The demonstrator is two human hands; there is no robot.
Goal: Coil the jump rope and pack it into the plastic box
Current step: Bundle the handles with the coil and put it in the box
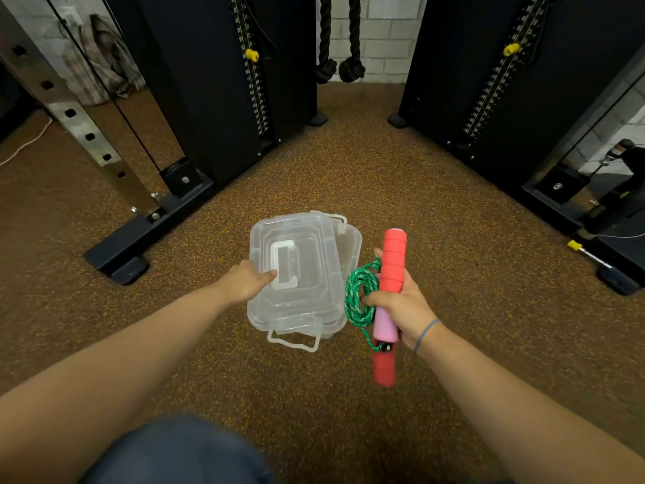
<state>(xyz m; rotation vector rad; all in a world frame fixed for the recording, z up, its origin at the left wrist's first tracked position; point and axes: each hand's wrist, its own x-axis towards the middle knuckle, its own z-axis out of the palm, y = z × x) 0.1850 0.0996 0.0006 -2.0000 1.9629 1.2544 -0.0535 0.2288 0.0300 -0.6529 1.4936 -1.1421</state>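
A clear plastic box (350, 249) stands on the brown speckled floor in the middle of the view. Its clear lid (314, 295) lies askew on top, shifted left so the box's right side shows. My left hand (246, 279) grips the lid at its left edge, thumb near the lid's raised handle. My right hand (401, 305) holds the jump rope just right of the box: the green cord (357, 302) is coiled in loops, and the red and pink foam handles (392, 270) lie together in my fist, pointing up and down.
Two black weight-stack towers (223, 82) (506, 82) flank the floor ahead, their base feet (118, 263) reaching toward the box. Thick black ropes (340, 40) hang at the back wall. A yellow-tipped bar (586, 253) lies at right. My knee (181, 452) is at the bottom.
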